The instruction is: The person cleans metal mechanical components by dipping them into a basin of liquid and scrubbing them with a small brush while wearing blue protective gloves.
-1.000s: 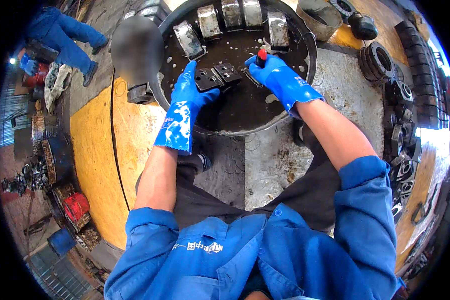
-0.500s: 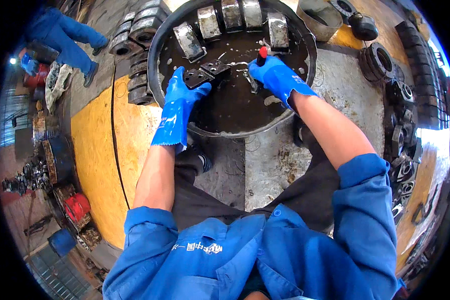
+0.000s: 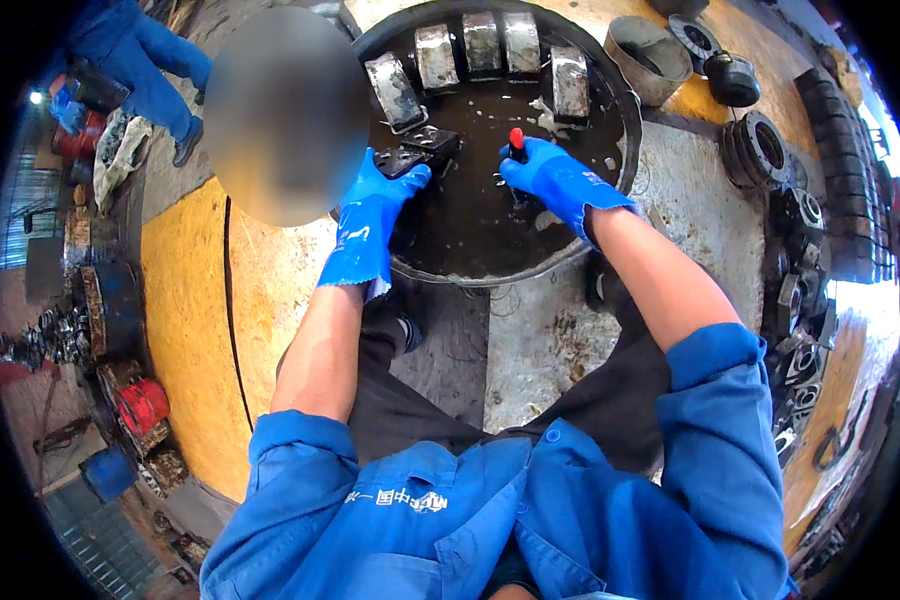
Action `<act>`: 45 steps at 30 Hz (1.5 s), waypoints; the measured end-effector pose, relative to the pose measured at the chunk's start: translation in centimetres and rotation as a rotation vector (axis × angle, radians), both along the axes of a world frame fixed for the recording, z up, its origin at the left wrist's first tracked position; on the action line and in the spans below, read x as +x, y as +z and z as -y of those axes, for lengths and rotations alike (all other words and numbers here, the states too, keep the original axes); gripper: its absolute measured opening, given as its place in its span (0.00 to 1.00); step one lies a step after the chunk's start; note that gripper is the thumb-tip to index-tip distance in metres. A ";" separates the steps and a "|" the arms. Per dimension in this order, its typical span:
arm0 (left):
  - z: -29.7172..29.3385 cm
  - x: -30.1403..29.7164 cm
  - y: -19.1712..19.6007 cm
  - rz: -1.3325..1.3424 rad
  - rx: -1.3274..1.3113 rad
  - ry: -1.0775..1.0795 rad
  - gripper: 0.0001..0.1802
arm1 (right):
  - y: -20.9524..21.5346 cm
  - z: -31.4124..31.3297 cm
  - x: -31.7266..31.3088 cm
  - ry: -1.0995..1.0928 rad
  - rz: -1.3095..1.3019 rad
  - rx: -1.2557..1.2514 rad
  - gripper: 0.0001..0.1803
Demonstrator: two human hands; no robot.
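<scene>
My left hand [image 3: 372, 212], in a blue rubber glove, is closed on a dark metal block [image 3: 432, 145] with holes in it, at the left side of a round black basin [image 3: 485, 277]. In my gloved right hand [image 3: 562, 185] is a tool with a red-ended handle [image 3: 516, 140]; its working end points down toward the dark liquid and is too unclear to name. The two hands are apart, both over the near half of the basin. Several curved metal blocks [image 3: 482, 48] stand in an arc along the basin's far side, with pale foam around them.
A grey metal bucket [image 3: 650, 62] and a black pot [image 3: 732, 78] stand beyond the basin on the right. Ring-shaped parts [image 3: 755, 150] and stacked dark parts line the right side. Another person in blue [image 3: 135, 60] is at the upper left. A blurred patch hides the area left of the basin.
The view has shifted slightly, so the basin sits further right and lower. My right hand has tilted the tool more upright. A blurred patch now covers the stacked parts left of the basin.
</scene>
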State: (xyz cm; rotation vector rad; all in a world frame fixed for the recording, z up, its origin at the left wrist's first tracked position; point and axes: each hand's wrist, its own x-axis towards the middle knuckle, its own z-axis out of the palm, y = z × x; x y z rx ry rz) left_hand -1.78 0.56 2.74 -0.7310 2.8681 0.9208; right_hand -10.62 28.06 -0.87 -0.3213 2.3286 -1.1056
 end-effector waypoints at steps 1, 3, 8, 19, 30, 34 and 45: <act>-0.2 -0.1 0.3 0.009 0.007 0.003 0.64 | 0.2 -0.2 -0.3 -0.023 -0.123 0.055 0.25; -0.1 0.4 0.2 0.007 0.016 0.026 0.64 | 2.1 0.3 -0.4 -0.129 -0.205 0.135 0.26; -0.5 0.6 0.2 -0.020 -0.002 0.031 0.65 | 3.9 1.1 0.6 -0.185 -0.870 0.246 0.25; -3.4 1.2 2.5 0.053 -0.010 0.074 0.61 | 2.0 7.7 10.4 0.280 0.118 -0.248 0.32; -5.8 0.7 3.5 0.131 -0.105 -0.085 0.60 | -7.1 14.0 9.5 0.150 0.110 -0.606 0.21; -4.0 0.8 2.2 0.064 0.038 -0.184 0.63 | -5.8 12.8 10.7 0.006 0.314 -0.610 0.19; -0.9 1.4 -1.3 0.017 0.858 -0.181 0.52 | 1.4 8.5 9.2 0.079 0.279 -0.187 0.24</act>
